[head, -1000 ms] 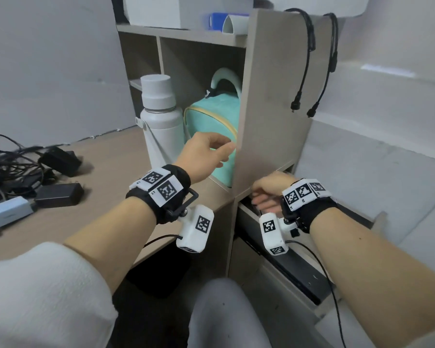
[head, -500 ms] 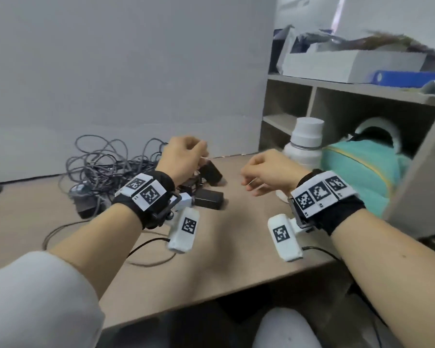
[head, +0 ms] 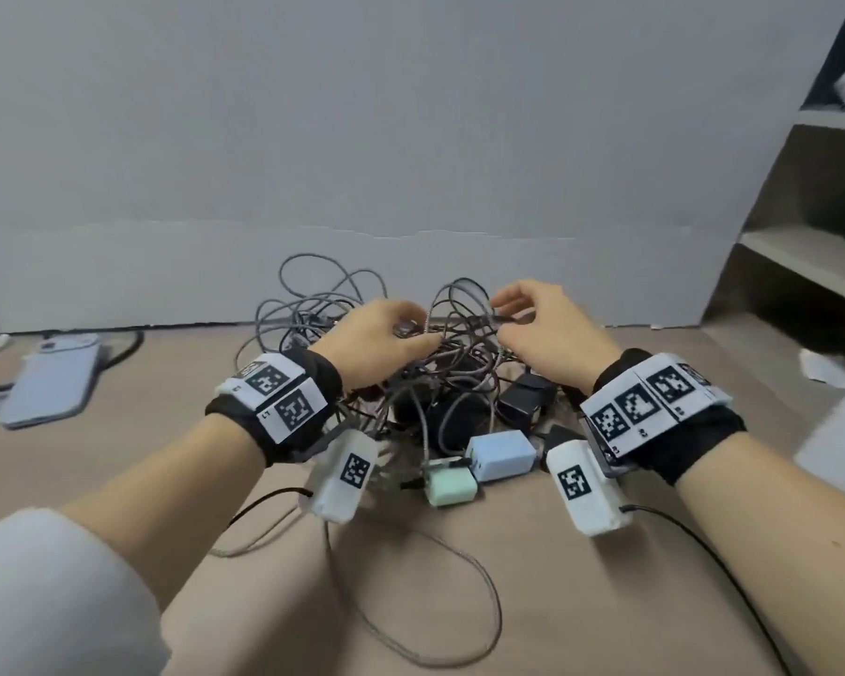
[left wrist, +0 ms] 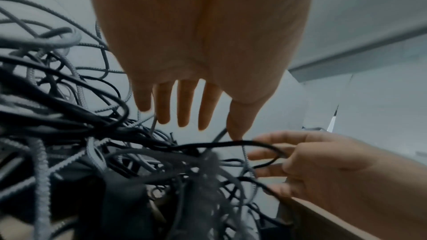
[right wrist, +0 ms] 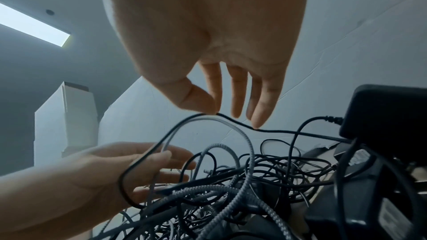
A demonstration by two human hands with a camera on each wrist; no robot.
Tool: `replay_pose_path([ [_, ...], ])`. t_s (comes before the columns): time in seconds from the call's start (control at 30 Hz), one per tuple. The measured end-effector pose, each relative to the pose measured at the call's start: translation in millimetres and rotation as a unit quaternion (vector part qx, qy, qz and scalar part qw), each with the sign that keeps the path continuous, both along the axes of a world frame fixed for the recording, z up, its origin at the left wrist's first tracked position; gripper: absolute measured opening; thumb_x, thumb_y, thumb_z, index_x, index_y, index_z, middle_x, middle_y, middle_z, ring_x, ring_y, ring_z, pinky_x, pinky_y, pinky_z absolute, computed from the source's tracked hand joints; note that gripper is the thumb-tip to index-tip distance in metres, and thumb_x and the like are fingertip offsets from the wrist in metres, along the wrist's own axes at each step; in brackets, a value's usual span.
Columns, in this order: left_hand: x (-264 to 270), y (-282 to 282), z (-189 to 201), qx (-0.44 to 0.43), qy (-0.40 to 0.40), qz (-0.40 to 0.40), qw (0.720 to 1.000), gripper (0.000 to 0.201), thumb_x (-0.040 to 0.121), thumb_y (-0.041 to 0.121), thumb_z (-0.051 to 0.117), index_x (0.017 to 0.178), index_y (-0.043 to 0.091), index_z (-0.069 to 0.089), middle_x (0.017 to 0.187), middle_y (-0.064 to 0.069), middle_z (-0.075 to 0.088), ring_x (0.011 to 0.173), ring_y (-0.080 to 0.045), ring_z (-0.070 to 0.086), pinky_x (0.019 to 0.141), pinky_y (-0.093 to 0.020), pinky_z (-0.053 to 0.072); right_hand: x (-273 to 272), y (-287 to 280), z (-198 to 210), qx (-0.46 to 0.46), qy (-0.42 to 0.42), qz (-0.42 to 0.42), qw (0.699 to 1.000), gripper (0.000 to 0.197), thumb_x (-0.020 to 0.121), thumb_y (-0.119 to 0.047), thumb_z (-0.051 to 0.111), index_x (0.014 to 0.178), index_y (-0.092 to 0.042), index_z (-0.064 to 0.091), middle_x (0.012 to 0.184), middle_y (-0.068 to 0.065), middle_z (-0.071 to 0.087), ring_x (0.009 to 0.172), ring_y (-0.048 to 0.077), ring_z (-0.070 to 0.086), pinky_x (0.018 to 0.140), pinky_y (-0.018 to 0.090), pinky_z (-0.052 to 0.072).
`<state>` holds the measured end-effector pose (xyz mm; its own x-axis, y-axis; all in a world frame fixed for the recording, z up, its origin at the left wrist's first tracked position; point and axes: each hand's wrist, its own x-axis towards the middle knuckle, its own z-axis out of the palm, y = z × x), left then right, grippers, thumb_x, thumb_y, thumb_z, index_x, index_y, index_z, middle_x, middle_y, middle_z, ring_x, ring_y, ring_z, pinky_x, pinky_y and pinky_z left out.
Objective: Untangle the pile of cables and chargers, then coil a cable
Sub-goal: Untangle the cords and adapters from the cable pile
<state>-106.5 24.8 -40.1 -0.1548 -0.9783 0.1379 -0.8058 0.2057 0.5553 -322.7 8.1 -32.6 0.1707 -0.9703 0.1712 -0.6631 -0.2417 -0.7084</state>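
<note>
Whereas half a second ago the head view took in the shelf with a white bottle and a teal bag and both hands hung curled short of the tangle, it now faces the grey wall, and both hands are over the pile of cables point(head: 411, 363) in the middle of the desk point(head: 118, 480). The left hand point(head: 376, 344) rests on the near left of the heap, its fingers bent into the loops. The right hand point(head: 547, 329) is raised at the far right, pinching a thin black cable point(head: 479, 314). Nearer the person a pale blue charger point(head: 501, 453) touches a mint charger point(head: 450, 485), black adapters point(head: 528, 397) lie just behind, and a grey braided cable point(head: 459, 602) loops across the front of the desk. A blue phone point(head: 52, 378) lies well to the left; a shelf unit point(head: 810, 212) stands on the right.

From the left wrist, the left hand point(left wrist: 196, 61) has its fingers point(left wrist: 184, 105) straight and spread above the cables point(left wrist: 92, 143), holding nothing that I can make out. The right hand point(left wrist: 323, 167) reaches in with a black loop point(left wrist: 265, 152) across its fingertips.

From the right wrist, thumb and forefinger of the right hand point(right wrist: 208, 43) pinch the black cable point(right wrist: 272, 130), which runs toward a black adapter point(right wrist: 388, 116). Its loop hangs in front of the left hand point(right wrist: 115, 171), whose fingers are loosely extended, with a braided cable point(right wrist: 245, 145) arching between.
</note>
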Motion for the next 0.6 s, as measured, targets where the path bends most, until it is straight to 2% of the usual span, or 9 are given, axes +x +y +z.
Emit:
replay_pose_path([
  [0.07,5,-8,0,0.044,-0.072,-0.018,0.996,0.048,0.092,0.052,0.064,0.135,0.028,0.060,0.126,0.008,0.063,0.118,-0.014,0.058,0.100,-0.029,0.044,6,-5,-2,0.031,0.042,0.066,0.996,0.055,0.088,-0.016,0.064,0.139,-0.027,0.050,0.134,-0.001,0.056,0.115,0.017,0.059,0.103,0.035,0.047],
  [0.13,8,-16,2,0.100,-0.152,-0.042,0.982,0.057,0.088,0.061,0.062,0.138,0.033,0.057,0.140,0.009,0.056,0.127,-0.016,0.053,0.109,-0.034,0.040,12,-6,-3,0.058,0.099,0.126,0.985,0.072,0.089,-0.018,0.064,0.153,-0.029,0.033,0.148,0.002,0.048,0.121,0.020,0.059,0.100,0.030,0.046],
  [0.2,11,-22,3,0.144,-0.208,-0.058,0.966,0.064,0.080,0.072,0.057,0.134,0.037,0.059,0.140,0.009,0.056,0.126,-0.017,0.054,0.111,-0.038,0.041,17,-8,-8,0.070,0.163,0.149,0.973,0.079,0.088,-0.021,0.065,0.156,-0.029,0.025,0.143,0.005,0.054,0.111,0.024,0.066,0.095,0.035,0.053],
  [0.27,13,-26,6,0.175,-0.241,-0.068,0.952,0.062,0.079,0.071,0.059,0.132,0.039,0.060,0.133,0.009,0.060,0.120,-0.017,0.057,0.108,-0.036,0.042,22,-14,-13,0.073,0.225,0.146,0.961,0.077,0.088,-0.022,0.066,0.155,-0.023,0.027,0.137,0.005,0.058,0.106,0.024,0.065,0.091,0.032,0.052],
  [0.33,15,-29,12,0.211,-0.268,-0.072,0.937,0.060,0.083,0.068,0.065,0.135,0.038,0.056,0.131,0.010,0.058,0.118,-0.017,0.055,0.104,-0.032,0.041,26,-23,-17,0.074,0.268,0.144,0.950,0.063,0.088,-0.022,0.066,0.146,-0.017,0.040,0.118,0.002,0.066,0.096,0.020,0.063,0.075,0.023,0.046],
  [0.4,16,-32,18,0.244,-0.280,-0.075,0.925,0.066,0.080,0.071,0.066,0.135,0.037,0.054,0.131,0.010,0.056,0.117,-0.017,0.054,0.102,-0.032,0.042,28,-32,-19,0.084,0.293,0.144,0.942,0.045,0.087,-0.024,0.068,0.129,-0.016,0.055,0.099,0.000,0.067,0.087,0.018,0.063,0.061,0.020,0.040],
  [0.47,20,-35,27,0.268,-0.283,-0.076,0.918,0.075,0.075,0.077,0.066,0.136,0.035,0.055,0.132,0.009,0.057,0.120,-0.018,0.056,0.106,-0.034,0.043,28,-41,-17,0.101,0.301,0.138,0.938,0.028,0.087,-0.026,0.071,0.111,-0.015,0.062,0.095,0.000,0.066,0.082,0.017,0.060,0.062,0.025,0.042],
  [0.53,28,-38,35,0.288,-0.287,-0.090,0.909,0.085,0.063,0.086,0.067,0.131,0.037,0.057,0.131,0.007,0.059,0.119,-0.020,0.060,0.107,-0.038,0.045,24,-46,-12,0.112,0.303,0.131,0.937,0.020,0.087,-0.030,0.073,0.096,-0.015,0.063,0.087,-0.001,0.063,0.076,0.017,0.057,0.066,0.029,0.043],
  [0.6,38,-41,42,0.286,-0.294,-0.100,0.907,0.077,0.053,0.088,0.070,0.114,0.042,0.059,0.123,0.005,0.061,0.113,-0.021,0.063,0.103,-0.038,0.048,21,-48,-3,0.104,0.312,0.123,0.936,0.025,0.088,-0.033,0.073,0.097,-0.011,0.065,0.085,0.000,0.062,0.077,0.018,0.055,0.071,0.031,0.043],
])
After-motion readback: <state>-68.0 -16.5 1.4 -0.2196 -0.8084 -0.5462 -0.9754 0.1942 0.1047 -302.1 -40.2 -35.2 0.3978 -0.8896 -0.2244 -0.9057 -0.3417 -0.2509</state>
